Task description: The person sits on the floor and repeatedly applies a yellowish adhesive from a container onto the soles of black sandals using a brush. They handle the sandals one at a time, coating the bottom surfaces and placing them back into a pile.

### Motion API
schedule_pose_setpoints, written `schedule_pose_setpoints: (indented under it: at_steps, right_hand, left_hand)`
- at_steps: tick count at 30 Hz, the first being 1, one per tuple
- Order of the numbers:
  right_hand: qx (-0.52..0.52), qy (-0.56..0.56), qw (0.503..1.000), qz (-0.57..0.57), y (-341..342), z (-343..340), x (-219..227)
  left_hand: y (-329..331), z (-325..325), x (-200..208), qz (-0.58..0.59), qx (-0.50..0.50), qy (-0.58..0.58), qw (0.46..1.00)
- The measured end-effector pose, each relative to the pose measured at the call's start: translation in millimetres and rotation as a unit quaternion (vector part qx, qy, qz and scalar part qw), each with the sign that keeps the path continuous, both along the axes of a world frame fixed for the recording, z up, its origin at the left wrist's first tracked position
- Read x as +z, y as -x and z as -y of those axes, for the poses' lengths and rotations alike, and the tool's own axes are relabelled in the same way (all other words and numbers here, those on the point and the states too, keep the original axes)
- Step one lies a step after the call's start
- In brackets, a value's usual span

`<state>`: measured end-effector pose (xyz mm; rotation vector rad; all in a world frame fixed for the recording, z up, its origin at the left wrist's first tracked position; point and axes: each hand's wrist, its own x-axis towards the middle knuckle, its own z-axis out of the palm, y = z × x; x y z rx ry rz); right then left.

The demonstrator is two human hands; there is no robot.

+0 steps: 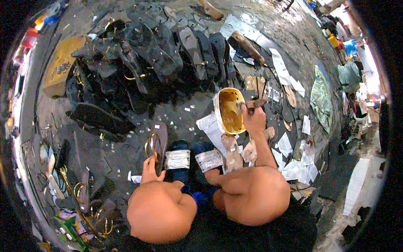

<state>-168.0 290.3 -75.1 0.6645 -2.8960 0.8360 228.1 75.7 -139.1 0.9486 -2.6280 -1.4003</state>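
My left hand (150, 170) is closed on the heel end of a dark brown sandal (160, 138) with a gold strap, holding it beside my left foot. My right hand (255, 122) grips a brush (257, 103) with a short, dark-stained wooden handle at the right rim of a tub. That tub (216, 105) is white, oblong and coated inside with yellow-brown paste like glue. The brush's working end is hard to make out. Tan sole-shaped pieces (233, 155) lie just below the tub, near my right foot in its white-strapped slipper (209, 160).
A heap of black sandals (155, 50) spreads beyond my feet, with a yellowish block (63, 67) at its left. A wooden club-like piece (247, 47) lies at the far right of it. Paper scraps (298, 170) and a green cloth (321, 98) are on the right; more sandal parts (85, 191) lie at left.
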Motion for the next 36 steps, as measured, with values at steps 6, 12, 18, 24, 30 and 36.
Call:
schedule_pose_setpoints:
  at_steps: [6, 12, 18, 24, 30, 36]
  right_hand:
    - [0.115, -0.350, 0.894, 0.257, -38.3, -49.2, 47.9]
    - [0.126, 0.173, 0.879, 0.426, -49.3, 19.1, 64.2]
    - [0.227, 0.338, 0.894, 0.189, -68.3, 156.3, 83.9]
    - [0.204, 0.310, 0.920, 0.124, -42.0, 159.1, 68.3]
    - [0.303, 0.315, 0.899, 0.037, -57.5, 165.8, 79.3]
    - [0.270, 0.329, 0.902, 0.076, -75.8, 148.4, 86.0]
  left_hand:
    - [61.4, 14.8, -18.0, -0.065, 0.012, 0.062, 0.996]
    - [117.0, 61.1, -52.3, -0.035, 0.113, -0.038, 0.992]
    - [178.3, 72.9, 34.3, -0.244, 0.316, -0.570, 0.718]
    - [195.6, 47.9, 69.5, -0.257, 0.284, -0.562, 0.733]
    - [195.6, 35.9, 64.7, -0.228, 0.271, -0.441, 0.824]
    - [207.6, 39.5, 86.7, -0.263, 0.334, -0.387, 0.818]
